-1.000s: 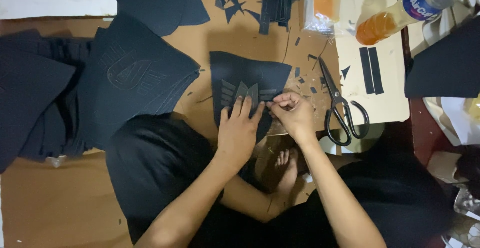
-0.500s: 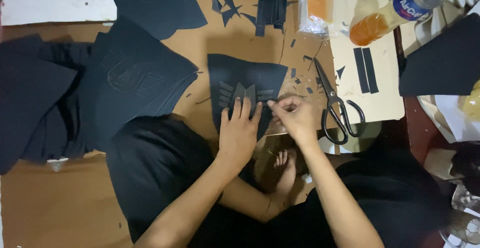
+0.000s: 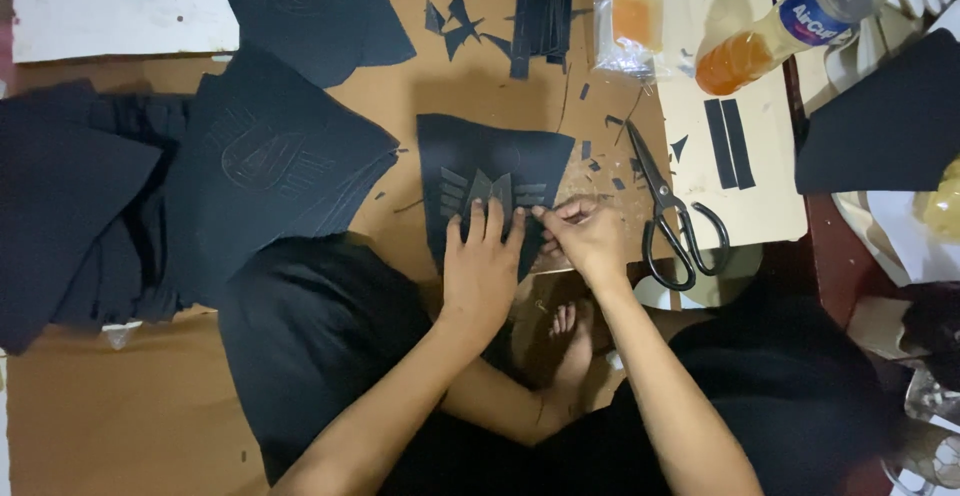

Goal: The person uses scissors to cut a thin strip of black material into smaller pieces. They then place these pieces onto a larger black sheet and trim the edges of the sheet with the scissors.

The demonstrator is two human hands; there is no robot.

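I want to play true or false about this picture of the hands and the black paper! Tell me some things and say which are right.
1. The left hand presses flat on a black sheet. True.
2. The right hand holds the scissors. False: the scissors lie beside it; its fingers pinch at the sheet's edge.
3. The scissors have black handles. True.
4. The bottle stands upright. False: it lies on its side.
5. The bottle holds orange liquid. True.
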